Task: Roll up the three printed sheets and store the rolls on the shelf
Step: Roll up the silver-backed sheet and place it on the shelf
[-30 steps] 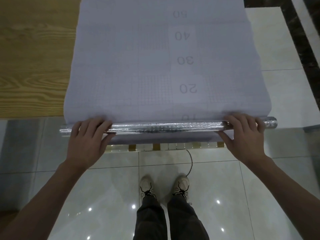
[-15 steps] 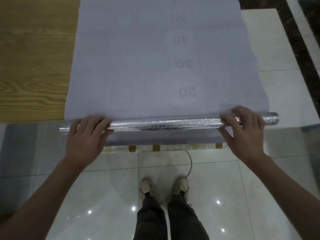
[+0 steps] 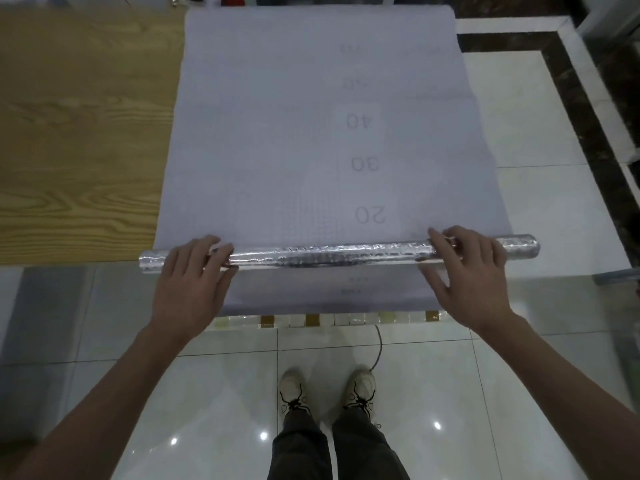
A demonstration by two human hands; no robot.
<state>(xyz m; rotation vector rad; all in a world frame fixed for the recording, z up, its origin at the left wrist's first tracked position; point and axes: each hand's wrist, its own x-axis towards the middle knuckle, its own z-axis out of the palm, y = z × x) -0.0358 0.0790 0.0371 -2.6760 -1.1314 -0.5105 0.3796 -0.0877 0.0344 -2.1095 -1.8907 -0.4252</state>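
A long pale sheet (image 3: 277,140) with a printed grid and the numbers 20, 30 and 40 lies flat across the floor, running away from me. Its near end is wound into a shiny silver roll (image 3: 329,256) that lies crosswise. My left hand (image 3: 190,289) curls over the roll near its left end. My right hand (image 3: 471,275) presses on the roll near its right end, fingers over the top. A short flap of sheet shows below the roll, toward me.
A wood-grain sheet (image 3: 76,133) lies on the floor left of the pale sheet. White tiles with a dark marble border (image 3: 588,109) lie to the right. A strip of small mosaic tiles (image 3: 346,318), a thin cable and my own shoes (image 3: 325,393) are in front of me.
The roll has advanced up the sheet away from me; the number 10 is now wound under and the roll sits just below the 20. Both hands stayed on it.
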